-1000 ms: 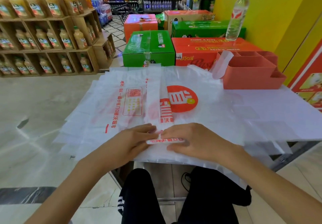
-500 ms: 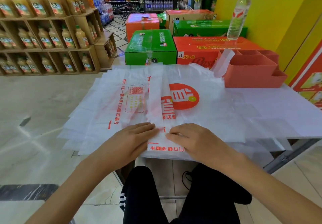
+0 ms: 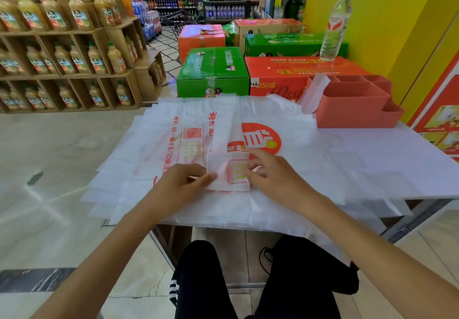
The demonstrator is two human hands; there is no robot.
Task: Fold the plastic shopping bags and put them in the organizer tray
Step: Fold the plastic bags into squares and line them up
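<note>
Spread across the tabletop (image 3: 409, 159): a loose stack of plastic shopping bags (image 3: 154, 144), flat, overhanging the near and left edges. At the far right corner, the coral organizer tray (image 3: 352, 105), with one folded bag (image 3: 313, 93) already standing tilted against its left end.

On top of the stack, the bag in hand (image 3: 229, 144), folded into a narrow strip. Long axis running away from the person, far end toward the green carton (image 3: 212, 75), near end doubled back into a small square flap. Judged step: mid-fold, shortening the strip end over end; most of the pile not yet folded.

Left hand (image 3: 181, 182): grip pinching the flap's left edge between thumb and fingertips. Right hand (image 3: 269, 173): fingers curled over the flap's right side, holding it from that edge.

Next move, likely: flatten the crease, then turn the packet over again toward the far end, edges kept aligned. Slippery film apt to spring open unless held down.
</note>
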